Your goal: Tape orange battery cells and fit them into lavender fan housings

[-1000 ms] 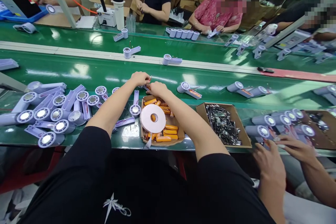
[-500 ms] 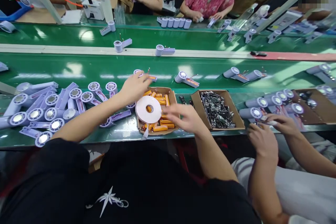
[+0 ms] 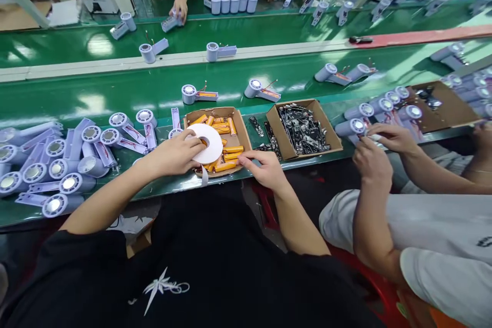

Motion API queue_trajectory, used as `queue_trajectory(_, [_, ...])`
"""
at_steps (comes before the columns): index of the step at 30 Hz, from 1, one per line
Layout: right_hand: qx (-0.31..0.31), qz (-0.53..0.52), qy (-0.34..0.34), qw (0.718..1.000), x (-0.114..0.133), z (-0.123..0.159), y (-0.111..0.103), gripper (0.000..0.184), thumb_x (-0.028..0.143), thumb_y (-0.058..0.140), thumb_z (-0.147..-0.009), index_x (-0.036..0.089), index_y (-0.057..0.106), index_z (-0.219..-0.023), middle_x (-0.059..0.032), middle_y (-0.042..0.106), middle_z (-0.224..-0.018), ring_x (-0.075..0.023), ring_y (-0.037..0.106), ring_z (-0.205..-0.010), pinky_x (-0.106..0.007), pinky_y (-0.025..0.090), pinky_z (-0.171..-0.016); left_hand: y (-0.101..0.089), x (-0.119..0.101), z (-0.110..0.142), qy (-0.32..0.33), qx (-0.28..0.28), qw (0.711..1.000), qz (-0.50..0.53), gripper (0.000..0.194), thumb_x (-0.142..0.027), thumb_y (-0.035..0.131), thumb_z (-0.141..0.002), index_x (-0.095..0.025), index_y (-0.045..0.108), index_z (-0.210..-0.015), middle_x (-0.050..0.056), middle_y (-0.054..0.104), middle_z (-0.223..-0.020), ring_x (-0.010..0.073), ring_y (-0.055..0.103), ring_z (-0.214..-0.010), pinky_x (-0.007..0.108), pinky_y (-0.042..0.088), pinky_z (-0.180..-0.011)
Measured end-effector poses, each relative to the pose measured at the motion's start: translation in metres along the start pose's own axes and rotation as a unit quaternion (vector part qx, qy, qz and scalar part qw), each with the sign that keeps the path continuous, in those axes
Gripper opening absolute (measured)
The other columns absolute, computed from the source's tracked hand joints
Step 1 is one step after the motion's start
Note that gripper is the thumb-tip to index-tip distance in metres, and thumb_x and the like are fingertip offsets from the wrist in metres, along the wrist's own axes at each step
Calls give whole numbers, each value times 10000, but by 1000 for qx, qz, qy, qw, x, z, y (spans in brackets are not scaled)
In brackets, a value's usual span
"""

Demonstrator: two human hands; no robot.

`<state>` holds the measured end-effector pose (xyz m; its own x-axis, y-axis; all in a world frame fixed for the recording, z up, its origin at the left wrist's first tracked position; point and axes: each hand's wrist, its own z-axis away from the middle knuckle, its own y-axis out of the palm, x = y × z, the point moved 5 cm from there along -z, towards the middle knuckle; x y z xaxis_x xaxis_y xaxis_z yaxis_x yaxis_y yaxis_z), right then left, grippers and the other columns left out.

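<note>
A white roll of tape (image 3: 216,149) lies over a cardboard box (image 3: 243,133) of orange battery cells (image 3: 222,128), its loose end hanging over the front edge. My left hand (image 3: 177,155) grips the left side of the roll, fingers curled onto it. At the box's right front corner, my right hand (image 3: 269,170) has thumb and forefinger pinched at the end of an orange battery (image 3: 226,165). Beyond the box, a lilac fan housing (image 3: 189,94) holds a battery in its open handle.
Many lilac fan housings (image 3: 57,169) are heaped on the left. A box of black circuit boards (image 3: 305,128) stands on the right, with loose boards beside it. A co-worker's hands (image 3: 378,148) work further right. More housings lie on the green conveyor (image 3: 154,82); people sit across it.
My left hand has come back from the fan housing on the belt to the tape roll. My right hand has lowered to the box's right front side. The view has shifted.
</note>
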<state>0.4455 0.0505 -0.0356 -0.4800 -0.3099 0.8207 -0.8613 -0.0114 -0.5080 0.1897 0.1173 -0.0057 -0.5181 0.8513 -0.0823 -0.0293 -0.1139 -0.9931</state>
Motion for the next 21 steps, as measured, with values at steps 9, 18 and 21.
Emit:
queue_trajectory(9, [188,-12,-92,978,58,19,75,397,481,612,-1098,202,791,-879,-7,753,-660,-149,680,-599,-254,483,-650,-18,-28,54,19,-282,959,14,683,-80,658,-931,-281,515,-1568,129,690,-1425,401,410,-1560,718,432,-1277])
queue_trajectory(18, [319,35,-135,937,69,57,83,226,417,713,-1041,266,879,-1013,5,854,-870,-157,751,-719,-243,498,-702,-21,-32,119,-88,-305,948,-11,668,-161,739,-881,-322,592,-1513,112,686,-1429,423,499,-1512,741,418,-1268])
queue_trajectory(21, [163,97,-61,980,43,26,43,307,414,649,-1064,229,869,-1173,-62,877,-1123,-226,798,-977,-301,564,-910,-20,-38,124,-105,-341,934,-23,680,-150,736,-865,-295,586,-1513,130,665,-1438,430,475,-1520,739,401,-1273])
